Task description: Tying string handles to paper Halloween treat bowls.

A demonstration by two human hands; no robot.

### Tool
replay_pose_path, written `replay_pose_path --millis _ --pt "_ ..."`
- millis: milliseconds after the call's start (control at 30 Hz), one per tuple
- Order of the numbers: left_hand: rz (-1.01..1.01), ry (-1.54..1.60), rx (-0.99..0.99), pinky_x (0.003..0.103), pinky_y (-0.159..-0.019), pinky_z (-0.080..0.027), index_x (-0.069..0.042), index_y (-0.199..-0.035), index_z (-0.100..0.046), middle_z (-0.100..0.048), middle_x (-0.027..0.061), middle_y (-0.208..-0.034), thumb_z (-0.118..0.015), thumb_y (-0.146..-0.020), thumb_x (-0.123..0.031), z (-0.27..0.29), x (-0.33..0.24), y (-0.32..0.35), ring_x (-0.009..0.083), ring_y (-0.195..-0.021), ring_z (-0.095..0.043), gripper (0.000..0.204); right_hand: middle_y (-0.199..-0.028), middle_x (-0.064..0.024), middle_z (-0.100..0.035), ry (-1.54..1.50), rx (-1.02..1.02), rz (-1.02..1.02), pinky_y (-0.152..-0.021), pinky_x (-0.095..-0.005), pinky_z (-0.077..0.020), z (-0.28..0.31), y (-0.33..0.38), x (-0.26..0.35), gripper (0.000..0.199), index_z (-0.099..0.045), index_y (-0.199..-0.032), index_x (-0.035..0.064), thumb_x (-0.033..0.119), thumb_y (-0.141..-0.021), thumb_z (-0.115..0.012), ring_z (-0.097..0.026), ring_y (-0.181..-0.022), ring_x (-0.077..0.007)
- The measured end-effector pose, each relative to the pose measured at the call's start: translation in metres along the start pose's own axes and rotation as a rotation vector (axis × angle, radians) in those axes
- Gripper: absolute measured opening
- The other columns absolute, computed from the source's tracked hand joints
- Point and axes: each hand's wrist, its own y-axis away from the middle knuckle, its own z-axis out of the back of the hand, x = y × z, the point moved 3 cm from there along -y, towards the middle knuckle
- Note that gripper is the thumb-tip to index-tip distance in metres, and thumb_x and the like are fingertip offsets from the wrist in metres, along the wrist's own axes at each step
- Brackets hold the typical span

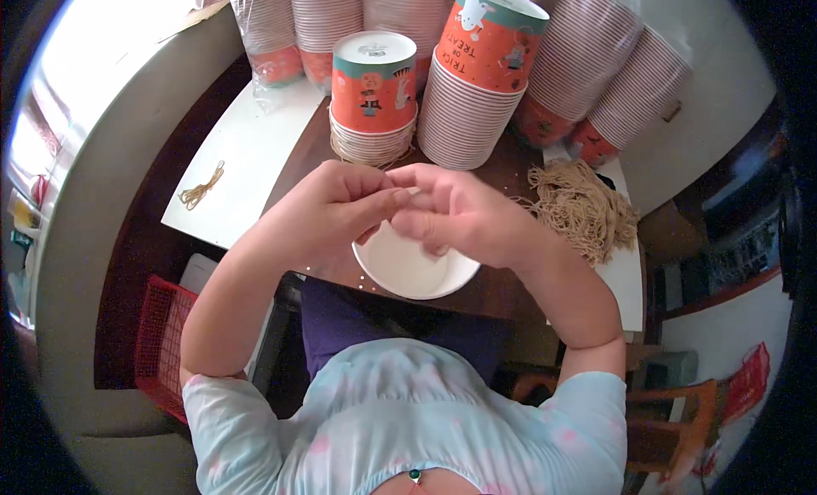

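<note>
While the left hand (349, 197) and the right hand (468, 214) meet with bent fingers, I cannot tell whether either grips something. Below them, the open, round, white paper bucket (415, 272) is near the front edge of the brown table (328, 261); a dropping wrist could tip it. The loose tan string heap (583, 207) could perhaps catch the right forearm (566, 282).

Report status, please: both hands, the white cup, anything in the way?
Left hand, right hand: together over white cup, grip unclear. Cup mouth up, far rim hidden by hands. Stacked cups beyond; string pile to right.
</note>
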Motion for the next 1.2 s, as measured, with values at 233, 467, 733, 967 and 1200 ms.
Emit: replay_pose_path --millis 233,467,733,967,1200 --pt "0.202 0.126 0.099 0.018 -0.051 -0.035 -0.004 -0.081 -0.065 -0.051 -0.0057 -0.062 -0.054 -0.094 -0.027 0.026 0.049 0.018 0.0025 -0.056 -0.045 0.029 -0.070 0.0048 -0.059 0.382 -0.339 -0.025 -0.056 -0.0188 -0.0414 0.034 0.023 -0.002 0.015 -0.065 -0.087 0.0010 0.015 -0.088 -0.062 -0.050 -0.062 -0.0012" --pt "0.148 0.010 0.105 0.020 -0.046 -0.032 -0.002 -0.090 -0.065 -0.053 -0.0045 -0.064 -0.057 -0.093 -0.028 0.008 0.039 0.009 0.0035 -0.052 -0.044 0.028 -0.120 -0.0178 -0.052 1.067 -0.383 0.324 -0.096 -0.0380 -0.0395 0.012 0.015 -0.003 0.044 -0.049 -0.120 -0.0013 0.023 -0.086 -0.063 -0.051 -0.112 -0.0229" --pt "0.127 0.035 0.059 0.020 -0.053 -0.039 0.001 -0.097 -0.066 -0.057 -0.0028 -0.070 -0.057 -0.092 -0.021 0.015 0.035 0.005 0.0038 -0.060 -0.048 0.024 -0.090 -0.0024 -0.065 0.141 -0.122 -0.082 -0.059 -0.0183 -0.0440 -0.004 -0.019 -0.013 0.032 -0.056 -0.114 0.0007 0.021 -0.089 -0.062 -0.057 -0.076 -0.0069" --pt "0.155 -0.128 -0.313 0.023 -0.057 -0.043 0.003 -0.093 -0.066 -0.059 0.0008 -0.071 -0.057 -0.090 -0.014 0.035 0.086 0.015 0.0057 -0.063 -0.050 0.020 -0.078 -0.0001 -0.062 0.502 -0.246 -0.141 -0.062 -0.0234 -0.0448 0.025 -0.032 -0.065 0.015 -0.064 -0.086 -0.0001 0.015 -0.087 -0.062 -0.054 -0.069 -0.0052" --pt "-0.015 -0.149 -0.231 0.024 -0.068 -0.049 0.008 -0.102 -0.063 -0.066 0.0073 -0.083 -0.058 -0.087 -0.005 0.022 0.106 0.011 0.0082 -0.076 -0.058 0.020 -0.074 -0.0007 -0.063 0.464 -0.252 -0.161 -0.061 -0.0238 -0.0449 0.017 -0.051 -0.078 0.016 -0.066 -0.083 0.0001 0.016 -0.085 -0.063 -0.055 -0.068 -0.0063"
